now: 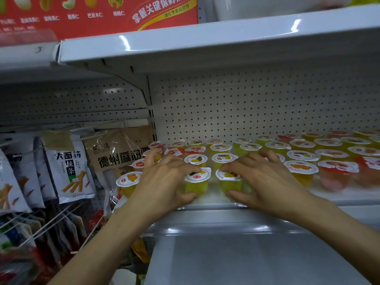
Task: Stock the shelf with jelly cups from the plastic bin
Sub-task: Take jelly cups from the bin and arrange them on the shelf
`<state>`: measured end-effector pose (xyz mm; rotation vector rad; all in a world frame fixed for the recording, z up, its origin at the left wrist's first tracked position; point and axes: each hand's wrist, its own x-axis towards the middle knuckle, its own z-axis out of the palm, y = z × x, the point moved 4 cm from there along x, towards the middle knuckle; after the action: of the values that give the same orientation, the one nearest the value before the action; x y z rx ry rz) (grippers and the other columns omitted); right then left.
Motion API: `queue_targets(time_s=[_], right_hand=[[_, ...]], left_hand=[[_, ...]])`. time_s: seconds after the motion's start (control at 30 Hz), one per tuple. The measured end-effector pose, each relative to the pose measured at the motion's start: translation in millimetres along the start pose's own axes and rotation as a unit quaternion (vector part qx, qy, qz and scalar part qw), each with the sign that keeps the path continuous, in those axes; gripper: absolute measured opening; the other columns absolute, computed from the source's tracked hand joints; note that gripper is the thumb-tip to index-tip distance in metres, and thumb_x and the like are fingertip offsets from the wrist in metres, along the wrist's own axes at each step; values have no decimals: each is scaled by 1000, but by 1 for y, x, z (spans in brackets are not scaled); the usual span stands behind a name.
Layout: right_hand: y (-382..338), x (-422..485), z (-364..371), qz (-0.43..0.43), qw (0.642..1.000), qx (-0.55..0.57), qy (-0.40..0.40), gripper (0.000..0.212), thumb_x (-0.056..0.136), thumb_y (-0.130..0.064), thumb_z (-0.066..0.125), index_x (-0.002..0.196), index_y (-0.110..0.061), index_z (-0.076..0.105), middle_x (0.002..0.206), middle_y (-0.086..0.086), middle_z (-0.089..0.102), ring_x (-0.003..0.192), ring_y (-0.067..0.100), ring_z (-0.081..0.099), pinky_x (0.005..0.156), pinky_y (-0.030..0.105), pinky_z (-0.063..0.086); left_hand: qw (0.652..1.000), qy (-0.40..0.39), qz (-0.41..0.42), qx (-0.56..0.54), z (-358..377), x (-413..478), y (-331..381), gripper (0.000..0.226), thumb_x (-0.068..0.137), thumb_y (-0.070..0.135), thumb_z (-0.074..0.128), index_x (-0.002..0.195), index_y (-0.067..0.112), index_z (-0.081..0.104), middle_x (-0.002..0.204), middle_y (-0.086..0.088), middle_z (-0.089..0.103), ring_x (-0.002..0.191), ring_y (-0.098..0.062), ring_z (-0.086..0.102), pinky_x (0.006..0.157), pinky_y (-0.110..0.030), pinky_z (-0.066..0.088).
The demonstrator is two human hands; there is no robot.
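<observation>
Left hand (164,182) grips 1 jelly cup (197,183) — right hand (265,179) its neighbour (228,182) — on the shelf (339,197).

You have one view only, worn on your head. It faces forward and slightly down at the shelf (205,218) from close in front, with the upper shelf (205,44) overhead and hanging packets (70,171) left of it.

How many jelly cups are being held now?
2: a yellow-green cup in the left hand, a second cup in the right hand, at the shelf front. Palms may hide more.
</observation>
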<state>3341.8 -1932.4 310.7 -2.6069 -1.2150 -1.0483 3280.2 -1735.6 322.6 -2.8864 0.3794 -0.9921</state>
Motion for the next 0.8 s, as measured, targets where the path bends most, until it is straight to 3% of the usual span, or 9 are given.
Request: queue_targets(time_s=[0.1, 0.17, 0.3, 0.37, 0.57, 0.7, 0.8], right_hand=[[2, -6, -3, 8, 1000, 23, -5, 57, 78, -67, 42, 124, -37, 55, 119, -11, 62, 110, 17, 57, 91, 41, 38], [7, -13, -12, 29, 997, 59, 33, 58, 82, -65, 43, 130, -35, 52, 128, -10, 57, 118, 16, 50, 96, 40, 34], [29, -34, -35, 114, 972, 120, 167, 40, 87, -46, 49, 121, -27, 61, 122, -7, 59, 113, 18, 52, 96, 41, 36], [40, -49, -39, 151, 962, 126, 188, 38, 87, -41, 48, 118, -25, 63, 121, -4, 61, 114, 21, 54, 94, 47, 40], [56, -89, -41, 162, 975, 73, 135, 43, 83, -41, 48, 120, -24, 61, 123, -1, 59, 117, 20, 50, 95, 31, 30], [74, -95, -40, 138, 985, 28, 96, 52, 82, -47, 47, 127, -24, 57, 129, -1, 56, 120, 23, 49, 97, 40, 35], [90, -94, -39, 97, 991, -4, 90, 55, 80, -50, 46, 126, -23, 60, 125, -1, 60, 115, 21, 47, 96, 38, 32]], left_hand=[[1000, -19, -1, 6, -4, -1, 1, 58, 59, 60, 69, 113, 38, 67, 108, 14, 69, 108, -14, 62, 106, -37, 8], [1000, -24, -9, -7, -7, 0, 3, 63, 63, 67, 63, 120, 41, 62, 123, 18, 61, 121, -11, 52, 109, -36, 0], [996, 48, -2, -69, -11, 3, 17, 59, 74, 74, 44, 120, 41, 58, 125, 21, 58, 123, -4, 49, 114, -36, 2], [991, 81, 6, -109, -10, 4, 30, 51, 77, 69, 46, 118, 41, 58, 123, 20, 58, 120, -1, 47, 115, -36, 4], [988, 94, 51, -111, -6, 2, 87, 50, 79, 61, 51, 120, 35, 60, 121, 16, 61, 118, -7, 53, 117, -48, 10], [993, 88, 28, -72, -6, 19, 111, 54, 79, 62, 46, 121, 33, 63, 118, 14, 64, 116, -12, 57, 115, -52, 10], [997, 69, -6, -30, -1, 34, 126, 58, 76, 64, 45, 119, 33, 66, 112, 13, 69, 118, -17, 58, 113, -55, 10]])
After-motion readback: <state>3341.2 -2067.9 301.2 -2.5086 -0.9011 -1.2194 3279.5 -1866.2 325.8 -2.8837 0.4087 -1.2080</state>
